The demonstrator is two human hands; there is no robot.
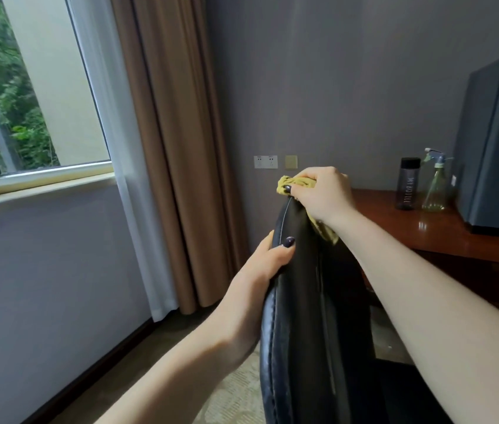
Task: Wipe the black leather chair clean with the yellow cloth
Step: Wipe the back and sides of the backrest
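The black leather chair [306, 301] fills the lower middle of the head view, seen edge-on along its backrest. My right hand [323, 194] grips the bunched yellow cloth [286, 182] and holds it against the far top end of the backrest; a tail of cloth hangs below my wrist. My left hand [262, 264] grips the left edge of the backrest lower down, thumb on the leather and fingers hidden behind it.
A polished wooden desk [444, 237] stands to the right, carrying a dark bottle [408, 183], a clear spray bottle [434, 182] and a black box-like appliance [496, 142]. Brown curtains [177, 142] and a window [28, 96] are on the left. Wall sockets [266, 162] sit behind the chair.
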